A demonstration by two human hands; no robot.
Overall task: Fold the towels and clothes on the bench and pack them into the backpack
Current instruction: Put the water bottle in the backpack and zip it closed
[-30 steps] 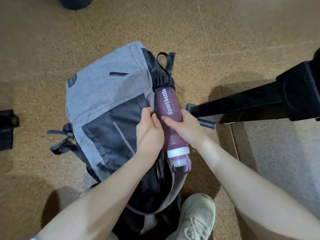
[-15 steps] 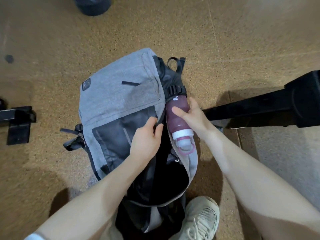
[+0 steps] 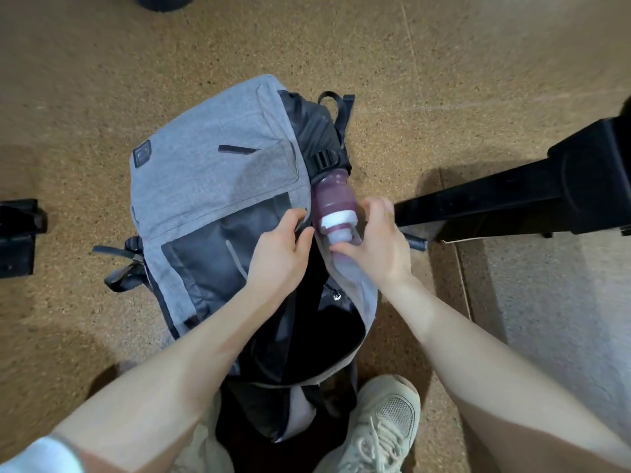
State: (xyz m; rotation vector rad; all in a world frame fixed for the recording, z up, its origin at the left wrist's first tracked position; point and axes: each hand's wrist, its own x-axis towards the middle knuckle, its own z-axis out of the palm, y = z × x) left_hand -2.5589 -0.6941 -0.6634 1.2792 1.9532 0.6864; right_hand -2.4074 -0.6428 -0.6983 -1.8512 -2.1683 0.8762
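On the speckled brown floor (image 3: 444, 63) lies the grey backpack (image 3: 211, 179), its dark mouth gaping toward the person's shoe (image 3: 382, 425). At the backpack's right side pocket, a maroon bottle (image 3: 333, 199) sits mostly sunk. Beside it, the left hand (image 3: 276, 254) pinches the pocket's edge, while the right hand (image 3: 375, 244) curls its fingers around the bottle's white cap end.

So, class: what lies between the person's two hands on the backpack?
In the head view, the cap end of the maroon bottle lies between the left hand and right hand, its body tucked into the backpack side pocket.
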